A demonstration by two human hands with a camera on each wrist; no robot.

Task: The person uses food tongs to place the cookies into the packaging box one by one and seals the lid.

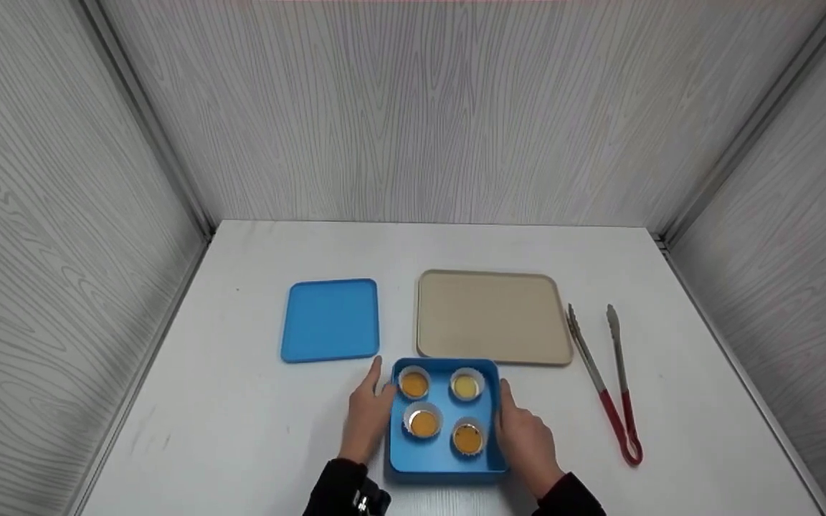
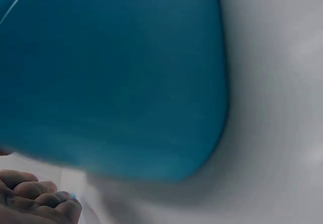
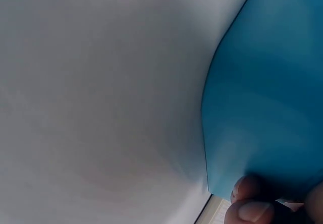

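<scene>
Presently listed, item by item:

Box (image 1: 444, 459): blue, open-topped, square, at the near middle of the white worktop (image 1: 241, 401), just in front of the tray. Holds four tarts (image 1: 423, 421) in white fluted cups, two by two, upright; the walls likely keep them from sliding.

Left hand (image 1: 368, 416): laid flat against the box's left wall, fingers straight and close together, pointing away from the person. The left wrist view shows the blue wall close up, with curled fingertips at its lower corner.

Right hand (image 1: 524, 437): pressed against the right wall likewise, fingers straight; together the two hands bracket the box, seemingly to steady or shift it.

Lid (image 1: 330, 319): blue, flat on the worktop, apart from the box, to its far left.

Tray (image 1: 492, 315): beige, bare, lying flat.

Tongs (image 1: 610, 383): metal, red-sleeved handles, lying right of the tray, arms parted.

Brands, labels, writing: none legible on any item.
</scene>
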